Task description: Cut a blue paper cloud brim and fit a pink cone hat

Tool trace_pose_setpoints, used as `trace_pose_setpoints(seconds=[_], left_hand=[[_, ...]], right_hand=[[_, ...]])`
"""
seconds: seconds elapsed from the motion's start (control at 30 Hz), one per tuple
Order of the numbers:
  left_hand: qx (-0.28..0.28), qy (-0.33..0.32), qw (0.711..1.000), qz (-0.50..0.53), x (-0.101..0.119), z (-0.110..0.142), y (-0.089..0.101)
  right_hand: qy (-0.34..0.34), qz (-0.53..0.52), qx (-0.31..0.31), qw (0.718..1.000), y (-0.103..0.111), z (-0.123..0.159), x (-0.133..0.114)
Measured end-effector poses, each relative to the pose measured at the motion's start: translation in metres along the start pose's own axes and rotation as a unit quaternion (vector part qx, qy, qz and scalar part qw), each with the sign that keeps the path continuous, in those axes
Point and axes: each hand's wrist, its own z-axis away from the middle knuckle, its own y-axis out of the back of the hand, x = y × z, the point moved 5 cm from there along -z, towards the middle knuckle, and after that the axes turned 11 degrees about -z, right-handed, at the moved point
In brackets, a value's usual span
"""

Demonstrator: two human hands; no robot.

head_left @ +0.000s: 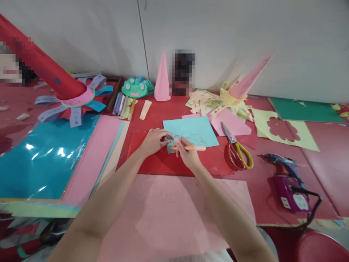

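My right hand [187, 151] grips an orange marker [198, 148], which lies slantwise across the fingers above a light blue sheet of paper [191, 125]. A flower-like outline is drawn in thin line on that sheet. Close beside it, my left hand [156, 141] has thumb and forefinger pinched together at the sheet's left edge. A small dark bit shows at those fingertips, too small to name. Under the blue sheet lies red paper [163, 163]. Red-and-yellow-handled scissors [236, 150] rest to the right, blades over pink paper [230, 122].
A pink cone [163, 82], a green frog-face craft [136, 88] and markers [124, 105] stand at the back. A glue gun [286, 163] lies right, by a purple power box [291, 194]. Stacked coloured paper [49, 156] and a red paper tube [54, 69] are left.
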Motion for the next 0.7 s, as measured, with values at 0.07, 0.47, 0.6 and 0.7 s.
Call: trace_pose_setpoints(seconds=[0.07, 0.47, 0.6, 0.7], left_hand=[[0.003, 0.001, 1.000, 0.005, 0.000, 0.000, 0.001], [-0.022, -0.022, 0.999, -0.034, 0.009, 0.001, -0.002], [-0.044, -0.034, 0.997, -0.051, 0.015, 0.000, -0.004], [-0.035, -0.037, 0.997, -0.056, 0.016, 0.000, -0.004]], right_hand=[[-0.003, -0.017, 0.006, 1.000, 0.001, -0.001, 0.002], [0.012, 0.000, 0.016, 1.000, 0.003, -0.001, 0.002], [0.007, 0.006, 0.018, 1.000, 0.003, -0.002, 0.002], [0.014, 0.021, 0.018, 1.000, 0.002, -0.003, 0.000]])
